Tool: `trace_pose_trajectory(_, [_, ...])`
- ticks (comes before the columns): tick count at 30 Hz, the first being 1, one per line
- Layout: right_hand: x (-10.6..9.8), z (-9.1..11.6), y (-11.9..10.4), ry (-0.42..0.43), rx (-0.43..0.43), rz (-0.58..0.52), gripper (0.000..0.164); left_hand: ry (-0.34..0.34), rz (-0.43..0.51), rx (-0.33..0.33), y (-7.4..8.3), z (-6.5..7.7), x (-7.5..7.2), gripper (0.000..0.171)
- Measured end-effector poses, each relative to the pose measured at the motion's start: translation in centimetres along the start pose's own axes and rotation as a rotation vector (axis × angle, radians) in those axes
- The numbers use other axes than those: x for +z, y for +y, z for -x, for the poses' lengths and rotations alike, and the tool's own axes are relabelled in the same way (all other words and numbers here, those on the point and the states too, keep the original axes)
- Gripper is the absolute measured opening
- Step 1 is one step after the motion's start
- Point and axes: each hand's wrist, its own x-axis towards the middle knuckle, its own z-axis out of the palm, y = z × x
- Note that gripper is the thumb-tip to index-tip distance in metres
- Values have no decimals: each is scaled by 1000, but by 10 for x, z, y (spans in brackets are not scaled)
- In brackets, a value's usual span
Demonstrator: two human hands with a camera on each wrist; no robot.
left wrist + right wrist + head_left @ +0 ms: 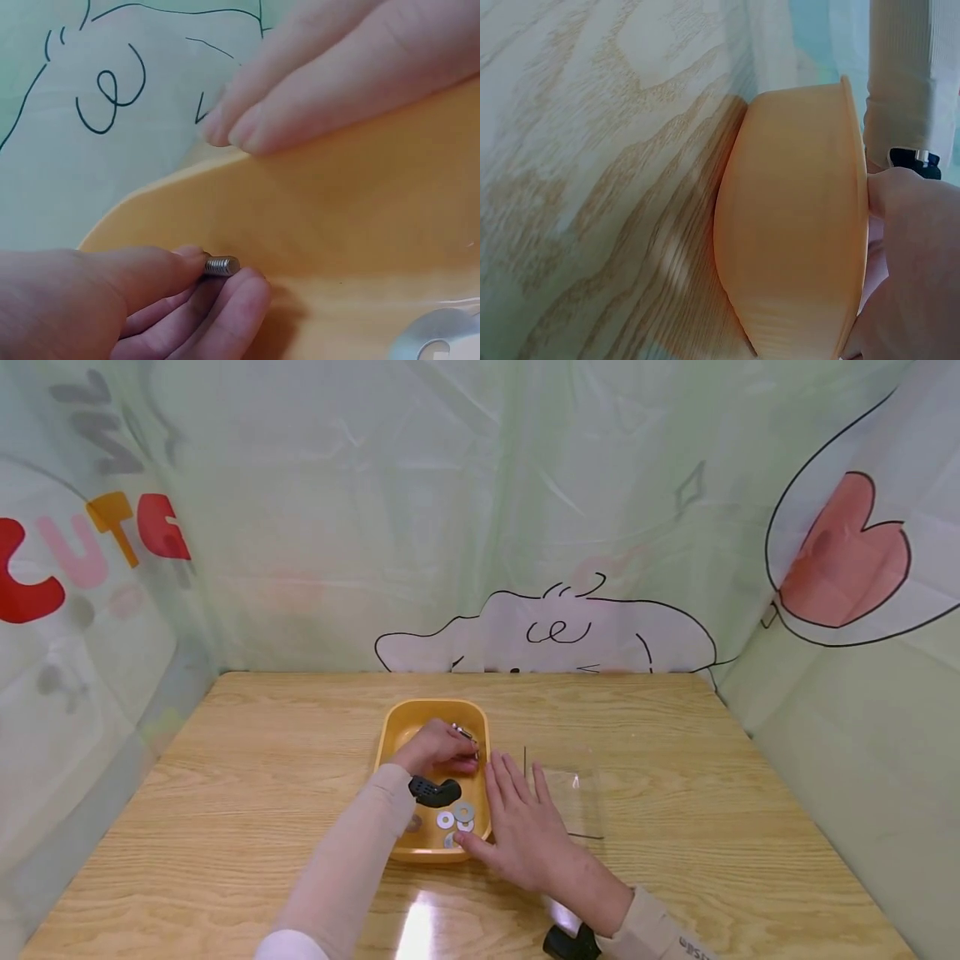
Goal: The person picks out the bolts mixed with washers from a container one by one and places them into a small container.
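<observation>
A yellow plastic tub (471,718) sits on the wooden table. My left hand (442,749) reaches into it and pinches a small threaded metal bolt (221,265) between thumb and fingers; only the threaded end shows, the rest hidden by the fingers. Shiny metal pieces (462,731) appear beside that hand in the head view, too small to make out. Several flat round washers (446,819) lie in the near part of the tub. My right hand (525,831) rests on the tub's right rim, fingers straight. The right wrist view shows the tub's outer wall (795,217).
To the right of the tub lies a clear, flat plastic piece (573,802) with dark edges, partly behind the right hand. A printed curtain (450,527) encloses the table (675,760) at the back and sides. Black wrist devices (435,792) sit on both arms.
</observation>
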Motion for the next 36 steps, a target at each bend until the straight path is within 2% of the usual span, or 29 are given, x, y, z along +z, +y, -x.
trace_pose_trajectory(8, [-2,2,1,16,-1,-39,96,-22,-39,34,6,6,-8,23])
trace_pose_trajectory(14, [-7,5,4,25,7,-86,95,-53,-18,62,13,9,-9,25])
trace_pose_trajectory(17, [-11,6,8,33,19,-73,96,-68,8,77,17,11,-9,26])
trace_pose_trajectory(26, [-19,16,34,88,87,-87,96,-114,23,118,27,19,-11,26])
trace_pose_trajectory(36, [-19,36,68,111,171,-92,97,-173,44,151,41,25,-2,26])
